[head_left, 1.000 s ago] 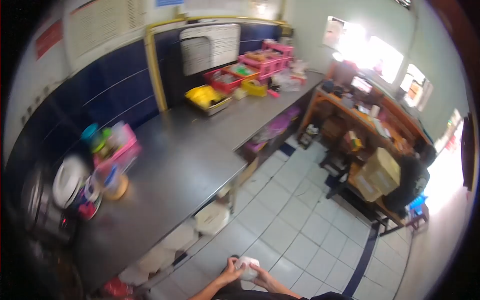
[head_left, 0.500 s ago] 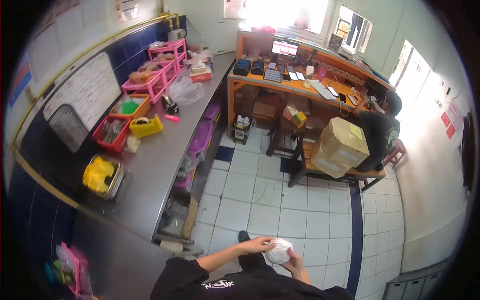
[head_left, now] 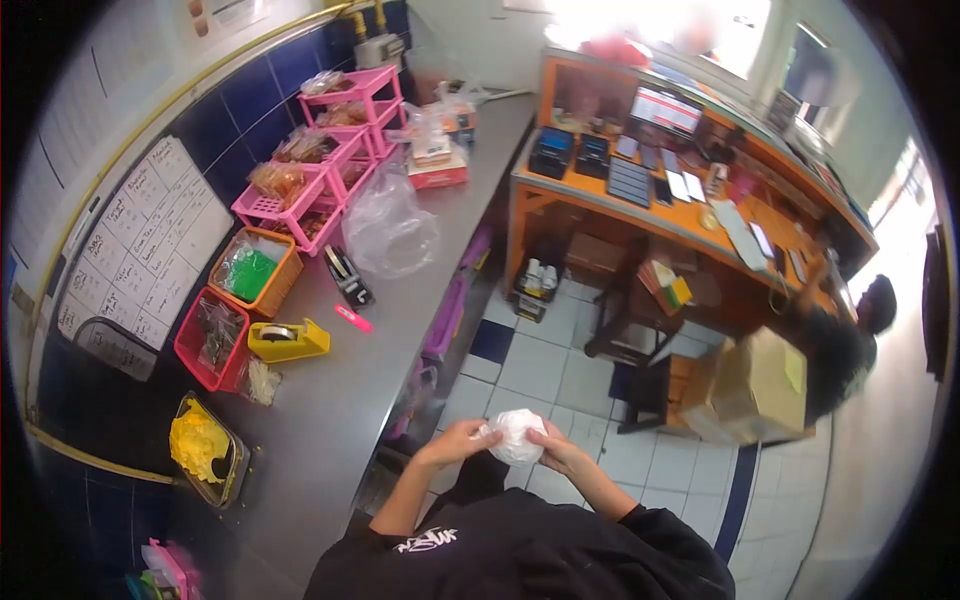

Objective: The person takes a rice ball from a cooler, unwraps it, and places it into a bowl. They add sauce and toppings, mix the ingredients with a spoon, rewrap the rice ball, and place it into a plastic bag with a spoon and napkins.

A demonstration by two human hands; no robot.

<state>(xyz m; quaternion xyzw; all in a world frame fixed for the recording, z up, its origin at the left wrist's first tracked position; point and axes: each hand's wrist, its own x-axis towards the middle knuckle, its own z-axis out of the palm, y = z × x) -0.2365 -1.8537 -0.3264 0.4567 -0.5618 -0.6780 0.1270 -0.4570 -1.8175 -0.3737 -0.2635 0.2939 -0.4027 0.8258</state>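
A round bundle wrapped in white plastic (head_left: 516,437) is held in front of my body, above the tiled floor. My left hand (head_left: 458,443) grips its left side, thumb and fingers closed on the wrapping. On the opposite side, my right hand (head_left: 558,447) presses its fingers against the bundle. What the wrapping contains is hidden. To the left runs a steel counter (head_left: 330,400), apart from both hands.
On the counter are a yellow tape dispenser (head_left: 290,341), a black tape gun (head_left: 347,277), a pink marker (head_left: 353,318), red (head_left: 184,345) and orange baskets (head_left: 290,277), and pink racks (head_left: 290,215). A person (head_left: 850,340) sits at an orange desk (head_left: 560,190) beside cardboard boxes (head_left: 765,390).
My view has turned left, toward the counter. The white bundle is now higher in view and nearer the counter, still between both hands.
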